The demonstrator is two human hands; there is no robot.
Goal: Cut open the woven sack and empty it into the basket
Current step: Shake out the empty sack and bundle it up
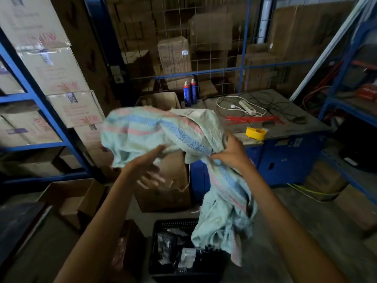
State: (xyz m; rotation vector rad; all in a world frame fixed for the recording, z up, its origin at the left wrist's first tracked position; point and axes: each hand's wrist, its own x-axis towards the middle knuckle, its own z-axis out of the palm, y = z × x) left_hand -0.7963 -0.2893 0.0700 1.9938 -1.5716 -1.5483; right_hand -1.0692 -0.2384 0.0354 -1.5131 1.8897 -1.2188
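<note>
My 2 arms are bare for the whole length that shows, skin only from the lower edge of the view up to the wrists. My bare left forearm [102, 221] is long and smooth, broad where it enters and narrowing steadily toward the wrist. My bare right forearm [285, 211] has the same lean, tapering shape. My bare left hand [146, 166] is smeared by motion blur, so its fingers [155, 180] read as soft doubled streaks and I cannot make out the nails. My bare right hand [232, 154] is sharper: its back shows, with a rounded line of knuckles and the thumb along its left side.
</note>
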